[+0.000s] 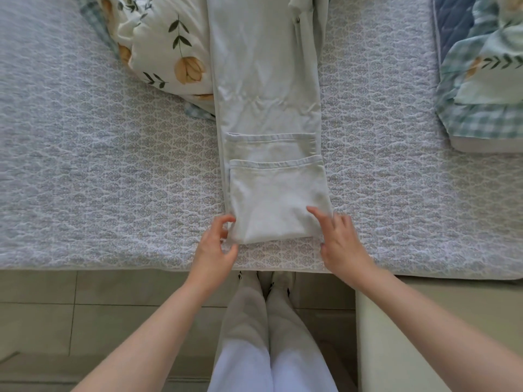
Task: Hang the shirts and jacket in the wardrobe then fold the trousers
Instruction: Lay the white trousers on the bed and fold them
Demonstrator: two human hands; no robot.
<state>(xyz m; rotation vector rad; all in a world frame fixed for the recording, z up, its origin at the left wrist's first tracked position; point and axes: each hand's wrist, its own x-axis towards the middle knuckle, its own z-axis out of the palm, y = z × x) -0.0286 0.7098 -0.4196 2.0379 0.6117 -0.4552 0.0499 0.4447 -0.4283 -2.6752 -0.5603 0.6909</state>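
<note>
Pale trousers [266, 108] lie lengthwise down middle of quilted bed cover [113, 171], leg ends doubled back in fold at near edge. Left hand [216, 246] at fold's left corner, thumb and fingers curled narrow, pinching cloth. Right hand [341, 243] at right corner, forefinger stretched flat on fold, other fingers loosely bent. Flowered pillow [158, 46] touches trousers' left side.
</note>
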